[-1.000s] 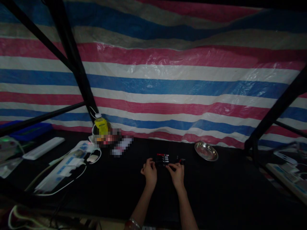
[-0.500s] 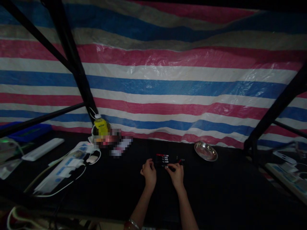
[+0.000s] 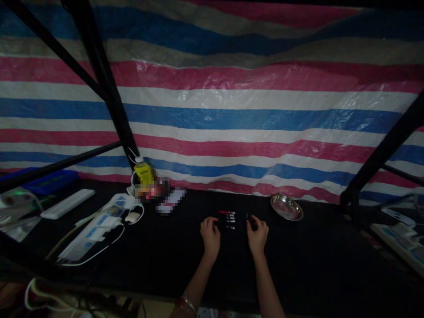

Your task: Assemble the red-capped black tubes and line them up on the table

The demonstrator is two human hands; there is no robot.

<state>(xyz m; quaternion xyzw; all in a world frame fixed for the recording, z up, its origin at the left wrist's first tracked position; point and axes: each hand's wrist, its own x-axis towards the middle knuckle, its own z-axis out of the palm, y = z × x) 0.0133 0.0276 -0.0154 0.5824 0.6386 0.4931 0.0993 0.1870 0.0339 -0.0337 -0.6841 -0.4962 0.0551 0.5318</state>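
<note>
Several slim pen-like sticks lie side by side on the black tabletop (image 3: 159, 247), one red stick (image 3: 226, 212) at the far side and black sticks (image 3: 228, 220) with silvery right ends nearer me. At the left ends of the black sticks, my left hand (image 3: 210, 236) has its fingers curled and thumb close to them. Whatever its fingertips press on is too dark to make out. To the right of the row, my right hand (image 3: 257, 234) pinches a small dark piece (image 3: 247, 216) between thumb and forefinger.
Back right stands a round metal dish (image 3: 286, 207). On the left are a yellow bottle (image 3: 144, 173), power strips with white cables (image 3: 96, 229) and a blue tray (image 3: 53, 182). Black frame bars (image 3: 114, 97) rise before a striped sheet (image 3: 212, 117).
My right hand has moved right and away from the nearest black stick, onto a small dark piece. My left hand has shifted slightly and bends toward the sticks. The view has shifted slightly.
</note>
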